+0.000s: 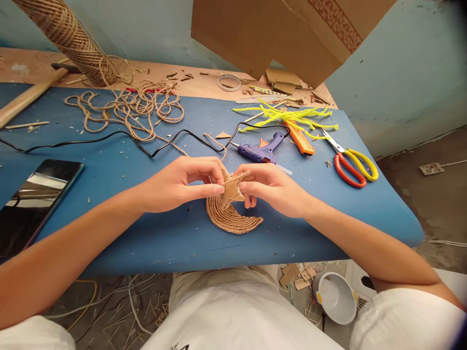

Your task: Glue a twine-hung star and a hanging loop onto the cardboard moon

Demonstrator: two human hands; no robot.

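Between my two hands is a small cardboard star, held a little above a crescent moon covered in rows of twine. My left hand pinches the star's left side between thumb and fingertips. From the right, my right hand grips the star's edge, its thumb in front and lower fingers curled behind. The crescent lies flat on the blue table, its upper part covered by the star and my fingers. A strand of twine runs down to the star area; where it ends is hidden.
Behind my hands lie a purple glue gun, an orange utility knife, yellow-green pipe cleaners and scissors. Loose twine spreads back left near a twine spool. A phone rests left. A black cord crosses the table.
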